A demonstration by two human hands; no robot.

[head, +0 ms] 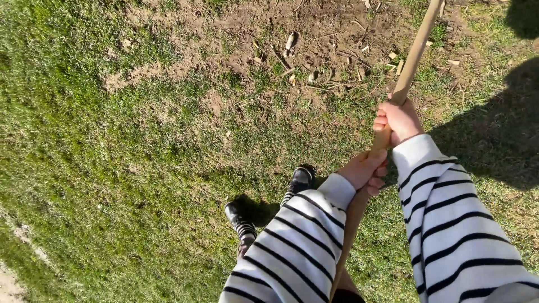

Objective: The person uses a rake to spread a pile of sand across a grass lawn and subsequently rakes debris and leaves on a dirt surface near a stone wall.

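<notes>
A wide stretch of grass point(101, 168) fills the view, sunlit, with a long shadow point(494, 134) falling across the right side. Toward the top the turf gives way to a patch of bare, broken soil point(292, 45), scattered with pale wood chips point(396, 62) and bits of root.

Crossing the right half of the frame is a long wooden handle point(412, 59) — pale, round, running from near the person's body up and out of the top edge. Its working end is out of view, so what kind of tool it is cannot be told. It slants steeply, upper end leaning away toward the bare soil, which looks like a stance for leverage over that ground.

Both arms wear white sleeves with black stripes point(449, 224). The right hand point(398, 120) sits higher on the shaft, fingers wrapped fully round it and pressed tight. The left hand point(365, 168) grips just below, also curled closed around the wood — the two hands near each other but apart, stacked as one holds a long shaft for control.

Below, two black shoes point(300, 179) over striped socks stand on the grass, one ahead of the other, feet staggered as if for balance.
</notes>
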